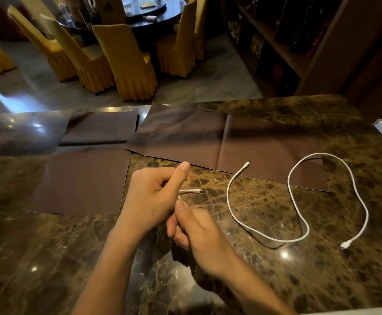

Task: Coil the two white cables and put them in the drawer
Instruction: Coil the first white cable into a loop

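Between my hands sits the first thin white cable (pixel 191 191): my left hand (pixel 153 196) curls round it and my right hand (pixel 199 233) pinches a strand (coil hidden). Right of my fingers, the second long white cable (pixel 288 181) lies uncoiled on the brown marble counter (pixel 49 258). I see no drawer.

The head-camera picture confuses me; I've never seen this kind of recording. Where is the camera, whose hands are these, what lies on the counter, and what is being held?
There is no machine here. A person wears a camera on the head, looking forward and down, so you see their own arms. The left hand and right hand together grip one white cable, and its plug pokes out between them. A second white cable lies loose in curves on the marble counter, partly over a brown sheet. A second brown sheet lies to the left.
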{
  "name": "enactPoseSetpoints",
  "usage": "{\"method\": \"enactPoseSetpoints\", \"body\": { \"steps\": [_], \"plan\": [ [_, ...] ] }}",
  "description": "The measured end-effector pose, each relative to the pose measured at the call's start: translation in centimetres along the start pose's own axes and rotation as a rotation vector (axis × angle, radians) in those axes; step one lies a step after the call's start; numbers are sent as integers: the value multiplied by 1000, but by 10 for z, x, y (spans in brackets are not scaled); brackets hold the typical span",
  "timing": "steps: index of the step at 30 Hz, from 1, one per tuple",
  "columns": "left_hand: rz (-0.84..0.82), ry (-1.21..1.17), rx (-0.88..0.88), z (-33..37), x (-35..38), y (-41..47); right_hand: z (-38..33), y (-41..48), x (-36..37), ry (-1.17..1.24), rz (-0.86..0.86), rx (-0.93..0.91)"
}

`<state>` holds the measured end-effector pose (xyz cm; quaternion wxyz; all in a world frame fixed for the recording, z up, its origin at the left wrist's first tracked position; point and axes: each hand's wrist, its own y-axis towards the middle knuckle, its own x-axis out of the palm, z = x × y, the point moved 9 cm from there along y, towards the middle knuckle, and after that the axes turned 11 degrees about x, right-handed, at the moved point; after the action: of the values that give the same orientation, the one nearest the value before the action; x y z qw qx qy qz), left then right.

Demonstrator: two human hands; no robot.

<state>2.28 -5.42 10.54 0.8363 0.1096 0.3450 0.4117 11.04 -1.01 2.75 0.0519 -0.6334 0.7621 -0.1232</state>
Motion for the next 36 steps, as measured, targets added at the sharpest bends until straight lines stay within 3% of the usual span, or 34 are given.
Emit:
{"method": "enactPoseSetpoints", "body": {
  "steps": [6, 13, 18, 23, 30, 36],
  "plan": [
    [-2, 28, 11, -4, -2, 1, -2, -2, -1, -26, -9, 31],
    [49, -301, -130, -27, 34, -15, -29, -14, 0, 332, -133, 0],
    [-30, -553, -195, -16, 66, -40, -63, -18, -9, 609, -222, -61],
    [121, -686, -178, 0, 66, -42, -89, -11, -24, 757, -302, -93],
    [12, -390, -221, 20, 73, -53, -100, 7, -51, 733, -141, -124],
    [-64, -209, -159, 30, 63, -50, -80, 21, -62, 433, 43, -131]
  ]
}}
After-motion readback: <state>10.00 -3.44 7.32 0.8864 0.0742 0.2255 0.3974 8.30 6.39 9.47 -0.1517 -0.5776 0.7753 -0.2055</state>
